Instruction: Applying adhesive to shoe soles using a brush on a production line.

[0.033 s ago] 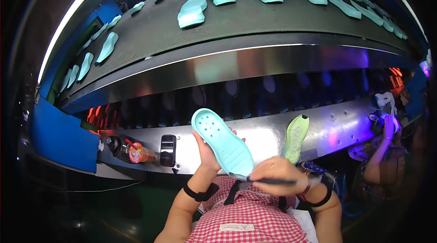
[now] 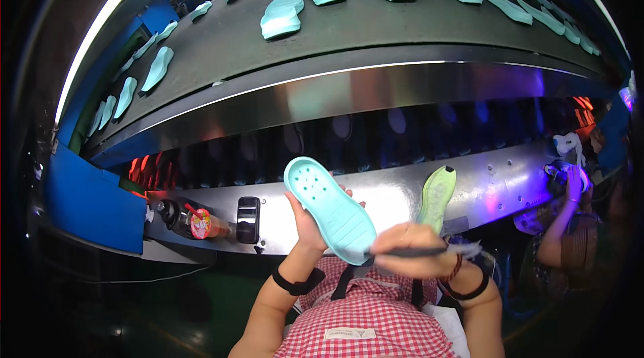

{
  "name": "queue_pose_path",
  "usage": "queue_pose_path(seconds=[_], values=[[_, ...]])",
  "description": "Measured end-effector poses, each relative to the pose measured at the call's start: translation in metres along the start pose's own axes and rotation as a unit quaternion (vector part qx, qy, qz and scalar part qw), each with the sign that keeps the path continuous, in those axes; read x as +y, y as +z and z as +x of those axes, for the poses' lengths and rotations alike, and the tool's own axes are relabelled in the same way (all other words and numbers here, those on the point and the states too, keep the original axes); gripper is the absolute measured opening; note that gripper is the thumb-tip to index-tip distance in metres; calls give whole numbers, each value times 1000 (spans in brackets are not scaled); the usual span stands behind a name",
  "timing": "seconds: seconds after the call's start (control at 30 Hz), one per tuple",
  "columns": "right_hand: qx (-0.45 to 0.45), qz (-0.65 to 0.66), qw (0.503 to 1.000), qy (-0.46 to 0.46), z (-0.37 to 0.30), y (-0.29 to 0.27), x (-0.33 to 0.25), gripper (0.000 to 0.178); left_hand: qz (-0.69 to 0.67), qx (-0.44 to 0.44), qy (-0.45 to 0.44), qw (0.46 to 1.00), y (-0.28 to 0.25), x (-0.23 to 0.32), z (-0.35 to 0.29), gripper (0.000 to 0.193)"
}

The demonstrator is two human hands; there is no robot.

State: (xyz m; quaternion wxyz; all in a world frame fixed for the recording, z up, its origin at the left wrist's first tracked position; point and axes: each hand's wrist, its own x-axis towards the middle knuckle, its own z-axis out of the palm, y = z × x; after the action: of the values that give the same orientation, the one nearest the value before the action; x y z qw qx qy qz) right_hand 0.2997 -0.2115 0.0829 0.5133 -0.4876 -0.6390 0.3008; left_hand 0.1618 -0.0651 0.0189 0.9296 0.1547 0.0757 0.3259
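A light turquoise shoe sole (image 2: 339, 214) is tilted in front of me, its inner face up, with small holes at the far, rounded end and shallow cross grooves nearer me. My left hand (image 2: 310, 227) grips it from underneath, thumb along the left edge and fingertips showing past the right edge. My right hand (image 2: 414, 249) is closed around a slim, dark brush-like tool (image 2: 419, 251). The tool's dark tip meets the sole's near end, at its right edge. Motion blurs the right hand and the pale wisp at the tool's back end.
A yellow-green sole (image 2: 437, 198) lies on the metal bench (image 2: 396, 187) right of my hands. Left stand a phone (image 2: 248, 220), a cup with a red straw (image 2: 204, 224) and a dark bottle (image 2: 173, 214). Beyond, a conveyor belt (image 2: 221, 56) carries several turquoise soles. At right, a co-worker's arm (image 2: 560, 230) reaches in.
The turquoise sole has shifted slightly up and to the right with my left hand. The right hand's tool tip has moved a little upward along the sole's near edge.
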Motion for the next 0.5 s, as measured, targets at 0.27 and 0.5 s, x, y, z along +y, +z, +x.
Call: queue_pose_path(seconds=[0.27, 0.5], values=[[-34, 85, 995, -35, 7, 4, -15, 21, -6, -100, 48, 994, 24, 8, 5, 81], [-99, 107, 989, 19, -4, -10, -11, 23, 59, -117, 93, 987, 38, 16, 0, 75]])
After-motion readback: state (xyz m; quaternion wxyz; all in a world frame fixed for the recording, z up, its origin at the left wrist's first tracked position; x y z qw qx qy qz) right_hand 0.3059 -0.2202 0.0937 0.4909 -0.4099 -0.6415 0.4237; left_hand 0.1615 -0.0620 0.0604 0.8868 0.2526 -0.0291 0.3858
